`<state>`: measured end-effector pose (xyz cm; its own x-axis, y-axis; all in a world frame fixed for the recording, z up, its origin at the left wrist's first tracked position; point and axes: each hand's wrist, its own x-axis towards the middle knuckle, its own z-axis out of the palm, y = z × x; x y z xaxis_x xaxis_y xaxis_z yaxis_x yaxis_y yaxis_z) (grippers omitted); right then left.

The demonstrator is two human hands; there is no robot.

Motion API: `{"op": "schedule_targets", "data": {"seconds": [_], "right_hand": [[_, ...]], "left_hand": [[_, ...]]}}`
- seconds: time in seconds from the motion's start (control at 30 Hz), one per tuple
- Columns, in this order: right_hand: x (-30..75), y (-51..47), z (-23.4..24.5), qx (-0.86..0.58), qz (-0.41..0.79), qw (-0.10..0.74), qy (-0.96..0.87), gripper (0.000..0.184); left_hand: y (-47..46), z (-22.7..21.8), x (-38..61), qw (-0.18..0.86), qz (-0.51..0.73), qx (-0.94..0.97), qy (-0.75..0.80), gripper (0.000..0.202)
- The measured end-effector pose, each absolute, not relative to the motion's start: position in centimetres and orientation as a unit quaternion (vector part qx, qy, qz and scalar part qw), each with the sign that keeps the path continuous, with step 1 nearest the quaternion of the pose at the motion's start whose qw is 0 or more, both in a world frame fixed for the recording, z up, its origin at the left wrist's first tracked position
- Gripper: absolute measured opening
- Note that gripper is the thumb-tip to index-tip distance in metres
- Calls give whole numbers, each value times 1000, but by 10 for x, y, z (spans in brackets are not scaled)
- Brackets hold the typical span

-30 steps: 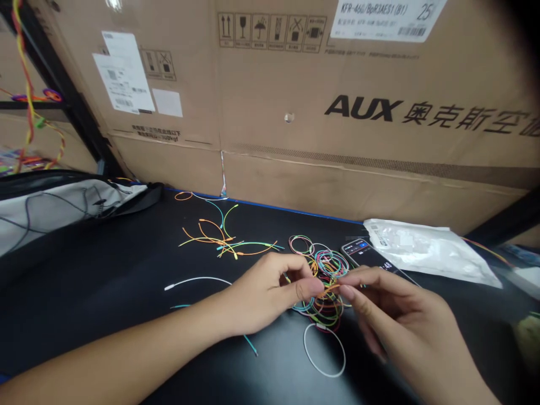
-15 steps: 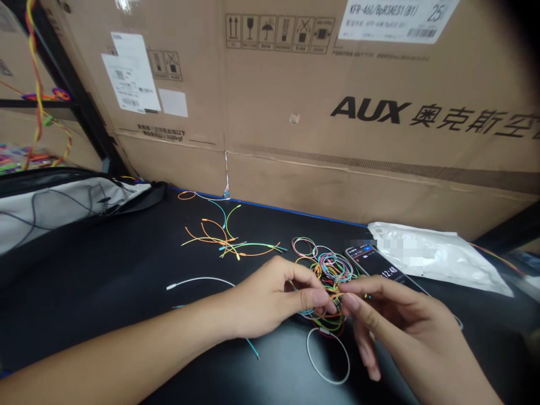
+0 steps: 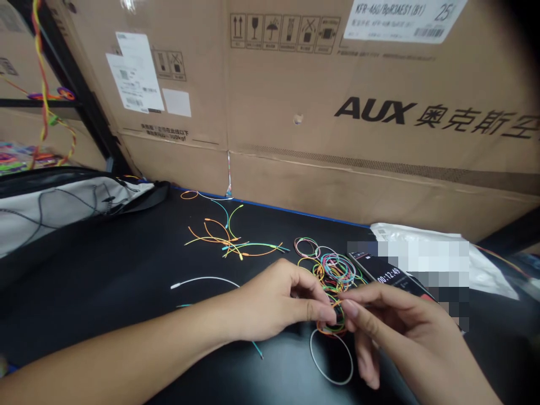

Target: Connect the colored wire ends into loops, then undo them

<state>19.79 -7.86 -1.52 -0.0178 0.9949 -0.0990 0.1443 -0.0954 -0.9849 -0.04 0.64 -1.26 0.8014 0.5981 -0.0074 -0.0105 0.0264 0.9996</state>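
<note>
My left hand point(image 3: 280, 306) is closed, thumb and index finger pinching a thin orange wire cable point(image 3: 336, 304). My right hand point(image 3: 396, 323) pinches the same orange cable between thumb and index fingertip, its other fingers curled below. Most of this cable is hidden by the fingers. Behind and beneath the fingertips lies a pile of coloured wire cable loops point(image 3: 340, 269), in pink, teal, yellow, green and orange. A white wire loop point(image 3: 312, 355) lies closed in front of the pile. Left of it, a teal cable end point(image 3: 258, 351) pokes out from under my left forearm.
Several unclosed cables point(image 3: 253, 255) lie on the black table point(image 3: 126, 270) further back, and a white cable point(image 3: 206, 278) lies nearer. A phone point(image 3: 386, 275) showing a timer and a white plastic bag point(image 3: 481, 264) are at right. A large cardboard box point(image 3: 274, 180) stands behind; a grey-white bag point(image 3: 71, 205) sits left.
The view has shifted slightly, moving the scene a little to the right. Both hands keep their pinch on the orange cable, with small finger movement. The phone's timer has advanced.
</note>
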Motion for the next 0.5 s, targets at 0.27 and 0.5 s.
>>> {"op": "schedule_targets", "data": {"seconds": [0.27, 0.5], "right_hand": [[182, -81, -17, -544, 522, 480, -449, 38], [187, -85, -10, -545, 420, 504, -522, 21]], "left_hand": [[-4, -10, 2, 319, 272, 847, 326, 14], [9, -5, -9, 637, 209, 703, 238, 14]]}}
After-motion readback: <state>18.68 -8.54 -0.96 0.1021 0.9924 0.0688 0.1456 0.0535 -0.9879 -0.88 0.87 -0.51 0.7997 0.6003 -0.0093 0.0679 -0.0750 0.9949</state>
